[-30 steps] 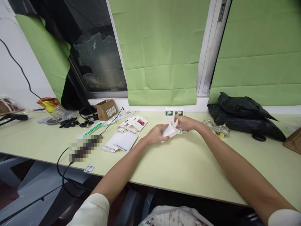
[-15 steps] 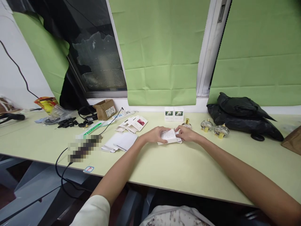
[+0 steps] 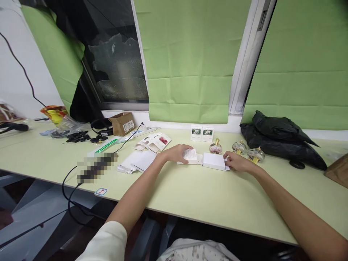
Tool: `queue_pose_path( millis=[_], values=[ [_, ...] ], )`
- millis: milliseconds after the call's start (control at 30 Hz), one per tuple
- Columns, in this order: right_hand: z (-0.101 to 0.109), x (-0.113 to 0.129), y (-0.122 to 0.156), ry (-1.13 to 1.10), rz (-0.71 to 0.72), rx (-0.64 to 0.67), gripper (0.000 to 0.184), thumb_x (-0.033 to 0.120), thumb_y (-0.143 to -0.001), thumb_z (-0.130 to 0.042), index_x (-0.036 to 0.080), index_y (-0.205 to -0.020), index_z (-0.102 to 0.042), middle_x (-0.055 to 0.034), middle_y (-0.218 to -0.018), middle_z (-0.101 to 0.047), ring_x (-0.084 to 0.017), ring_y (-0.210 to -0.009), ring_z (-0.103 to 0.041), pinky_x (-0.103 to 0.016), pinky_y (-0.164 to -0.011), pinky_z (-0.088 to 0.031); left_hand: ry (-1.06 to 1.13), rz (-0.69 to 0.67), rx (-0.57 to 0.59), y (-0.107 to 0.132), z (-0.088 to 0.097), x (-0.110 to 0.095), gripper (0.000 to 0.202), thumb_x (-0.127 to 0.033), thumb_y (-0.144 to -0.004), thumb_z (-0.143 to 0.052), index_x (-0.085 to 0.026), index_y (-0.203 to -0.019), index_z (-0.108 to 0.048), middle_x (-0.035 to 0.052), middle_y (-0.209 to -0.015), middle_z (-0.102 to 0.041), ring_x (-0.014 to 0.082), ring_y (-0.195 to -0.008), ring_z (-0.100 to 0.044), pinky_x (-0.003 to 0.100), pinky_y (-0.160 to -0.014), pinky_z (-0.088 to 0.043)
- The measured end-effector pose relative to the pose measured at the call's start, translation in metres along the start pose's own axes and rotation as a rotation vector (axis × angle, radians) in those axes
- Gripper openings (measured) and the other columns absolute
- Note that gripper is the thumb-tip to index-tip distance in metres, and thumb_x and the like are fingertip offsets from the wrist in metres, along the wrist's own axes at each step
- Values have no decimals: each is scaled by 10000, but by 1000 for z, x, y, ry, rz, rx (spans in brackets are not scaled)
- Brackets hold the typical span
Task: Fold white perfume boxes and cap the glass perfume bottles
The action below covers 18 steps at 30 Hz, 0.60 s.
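My left hand [image 3: 180, 153] is closed around a small white carton [image 3: 190, 155] with fine print on its upper face, lying low over the table. Just to its right is a plain white inner box [image 3: 213, 160]. The fingers of my right hand [image 3: 235, 161] pinch the right end of this inner box, where a flap shows. The facing ends of carton and box are close together; whether they touch I cannot tell. Behind the plain box stands a round perfume bottle [image 3: 215, 147] with pinkish contents and a gold cap.
Two upright white boxes [image 3: 201, 133] with flower pictures stand near the window. Two more round bottles [image 3: 256, 155] sit at right, before black plastic bags [image 3: 282, 139]. Flattened cartons [image 3: 153, 142], white folded card [image 3: 138, 161], a brown box [image 3: 122, 123] and cables lie left.
My right hand has moved right, drawing the plain white inner box out of the printed carton. My left hand has shifted slightly left with the carton. The perfume bottle now shows fully.
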State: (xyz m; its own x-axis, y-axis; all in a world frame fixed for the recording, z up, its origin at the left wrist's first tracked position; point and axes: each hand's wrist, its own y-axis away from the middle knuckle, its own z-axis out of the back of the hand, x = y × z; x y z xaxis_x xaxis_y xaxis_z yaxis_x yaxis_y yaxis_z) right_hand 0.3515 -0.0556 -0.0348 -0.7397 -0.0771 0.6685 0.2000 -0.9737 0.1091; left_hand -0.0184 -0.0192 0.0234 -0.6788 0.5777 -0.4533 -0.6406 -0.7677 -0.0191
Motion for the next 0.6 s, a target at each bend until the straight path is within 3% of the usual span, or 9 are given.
queue_pose_path(
  millis=[100,233,300,367,433,500,600],
  values=[
    [-1,-2,-2,29,10,-10,236,265,-877,-591,167,-1091,-569,20,-714,-604,-115,-539,-472,-243,-524,-321,-21,52,-80,0,2,6,842,-425,-698,-787,-258,-1487,-543,105,-1464,-602,353,-1301,-583,400,-1064,-455],
    [0,2,1,85,19,-33,205,264,-898,-555,171,-1078,-586,-10,-754,-657,-143,-597,-530,-256,-560,-336,14,212,-412,-4,-3,10,861,-497,-759,-776,-217,-1519,-483,173,-1452,-586,420,-1353,-523,528,-1133,-379],
    [2,6,5,150,23,-72,168,276,-921,-526,182,-1027,-617,-32,-775,-686,-164,-644,-568,-268,-590,-343,231,258,-560,-11,-11,5,933,-540,-788,-773,-208,-1569,-386,197,-1430,-582,391,-1256,-603,509,-1053,-467],
    [5,12,9,261,20,-190,178,291,-943,-500,193,-950,-648,-56,-803,-700,-185,-685,-584,-282,-608,-329,562,271,-634,-17,-21,-6,988,-579,-791,-785,-192,-1579,-333,212,-1380,-597,331,-1085,-688,450,-903,-563],
    [6,21,14,346,32,-366,221,319,-959,-490,200,-890,-663,-68,-798,-691,-200,-699,-572,-293,-605,-300,882,190,-632,-22,-30,-19,1026,-541,-771,-833,-179,-1575,-308,226,-1379,-593,301,-1054,-700,426,-847,-596],
    [0,32,17,282,98,-492,279,387,-980,-484,203,-878,-668,-60,-749,-667,-200,-685,-555,-294,-596,-292,1125,54,-577,-23,-37,-33,931,-431,-733,-896,-182,-1498,-427,215,-1416,-583,300,-1135,-678,440,-897,-600],
    [-20,51,20,-113,197,-452,462,601,-983,-477,197,-895,-682,-31,-673,-619,-170,-607,-521,-272,-556,-318,1335,-83,-354,-20,-44,-47,685,-311,-700,-929,-149,-1293,-626,184,-1385,-641,304,-1216,-654,486,-1060,-528]
  ],
)
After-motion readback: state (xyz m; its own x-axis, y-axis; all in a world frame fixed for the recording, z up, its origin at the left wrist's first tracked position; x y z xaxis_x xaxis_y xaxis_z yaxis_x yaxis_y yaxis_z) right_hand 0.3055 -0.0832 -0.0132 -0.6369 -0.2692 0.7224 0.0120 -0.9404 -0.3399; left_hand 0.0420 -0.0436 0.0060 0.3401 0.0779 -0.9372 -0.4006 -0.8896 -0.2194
